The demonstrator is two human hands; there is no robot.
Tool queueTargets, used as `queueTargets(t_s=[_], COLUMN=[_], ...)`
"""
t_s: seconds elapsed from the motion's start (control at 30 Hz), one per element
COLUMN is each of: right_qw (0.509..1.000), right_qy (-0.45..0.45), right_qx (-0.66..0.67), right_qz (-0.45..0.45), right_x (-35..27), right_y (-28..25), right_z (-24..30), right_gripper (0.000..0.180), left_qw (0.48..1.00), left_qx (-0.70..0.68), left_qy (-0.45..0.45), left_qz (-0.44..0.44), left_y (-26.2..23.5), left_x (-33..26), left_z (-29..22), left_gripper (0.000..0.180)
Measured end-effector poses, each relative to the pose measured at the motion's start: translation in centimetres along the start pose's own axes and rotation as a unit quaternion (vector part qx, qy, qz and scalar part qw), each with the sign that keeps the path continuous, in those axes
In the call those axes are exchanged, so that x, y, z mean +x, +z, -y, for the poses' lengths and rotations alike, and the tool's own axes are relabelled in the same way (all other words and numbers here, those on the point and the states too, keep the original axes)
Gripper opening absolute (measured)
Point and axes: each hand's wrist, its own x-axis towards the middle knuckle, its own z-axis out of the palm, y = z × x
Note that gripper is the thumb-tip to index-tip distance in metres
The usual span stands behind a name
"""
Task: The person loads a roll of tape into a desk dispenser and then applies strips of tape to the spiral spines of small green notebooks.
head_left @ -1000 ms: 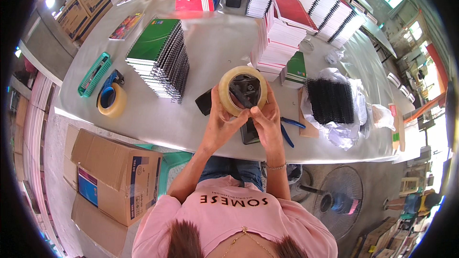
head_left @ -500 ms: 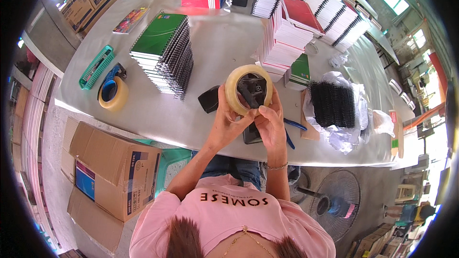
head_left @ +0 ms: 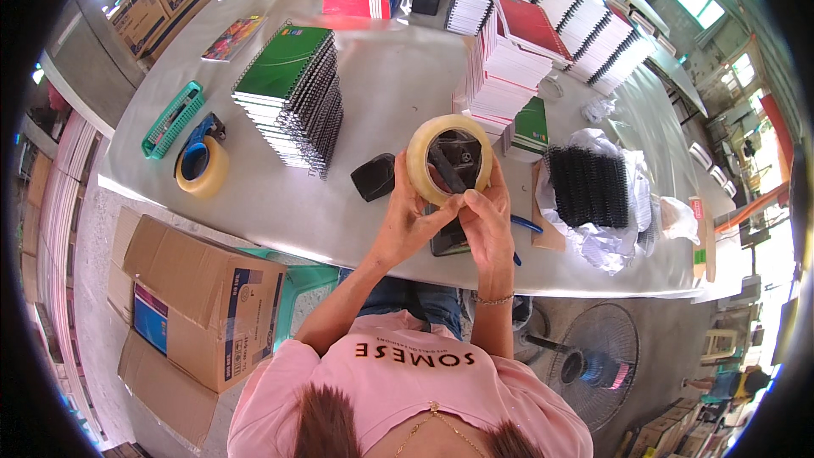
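Observation:
A wide roll of clear yellowish packing tape (head_left: 419, 163) is held up over the near edge of the table between my two hands. My left hand (head_left: 407, 219) grips its lower left side, and my right hand (head_left: 489, 222) its lower right. Both thumbs meet at the bottom of the ring. Through the roll's hole a black object (head_left: 466, 149) shows, mostly hidden. Left of the roll lies a black blocky piece (head_left: 373, 178). Blue handles of a tool (head_left: 527, 223), perhaps pliers, stick out beside my right hand.
Green spiral notebooks (head_left: 284, 64) are stacked left of centre. A blue tape dispenser (head_left: 206, 171) and teal basket (head_left: 174, 119) lie farther left. Red-covered notebooks (head_left: 534, 25) stand at right, with black binding coils (head_left: 588, 187) on crumpled paper nearer. An open carton (head_left: 199, 288) sits below left.
My hands and the tape roll have shifted slightly to the right, covering more of the blue-handled tool. My grip looks the same.

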Motion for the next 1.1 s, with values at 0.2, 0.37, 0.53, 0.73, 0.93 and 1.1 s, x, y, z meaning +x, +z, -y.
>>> queueTargets(t_s=[0.2,0.37,0.53,0.73,0.93,1.1], right_qw=[1.000,0.999,1.000,1.000,1.000,1.000], right_qy=[0.022,0.031,0.015,0.008,0.007,-0.004], right_qx=[-0.013,-0.001,-0.013,0.006,0.004,-0.009], right_qz=[-0.015,-0.023,-0.011,-0.003,-0.013,-0.003], right_x=[-0.2,-0.3,-0.3,-0.4,-0.5,-0.3], right_y=[0.2,0.5,0.7,1.1,1.4,1.1], right_z=[0.2,0.1,0.0,-0.2,-0.5,-0.1], right_gripper=[0.078,0.078,0.080,0.084,0.084,0.086], left_qw=[0.999,0.998,0.998,0.998,0.998,0.999], left_qx=[0.003,0.011,0.025,-0.029,-0.039,-0.029], left_qy=[-0.025,-0.021,0.016,0.000,-0.008,-0.033], left_qz=[-0.035,-0.054,-0.063,-0.062,-0.055,-0.011], left_y=[0.7,1.0,0.9,0.4,0.0,-0.7], left_x=[-0.5,-0.7,-0.6,-0.7,-0.8,-0.1], left_z=[-0.3,0.2,0.6,0.9,0.8,-1.4], left_gripper=[0.075,0.071,0.070,0.068,0.067,0.059])
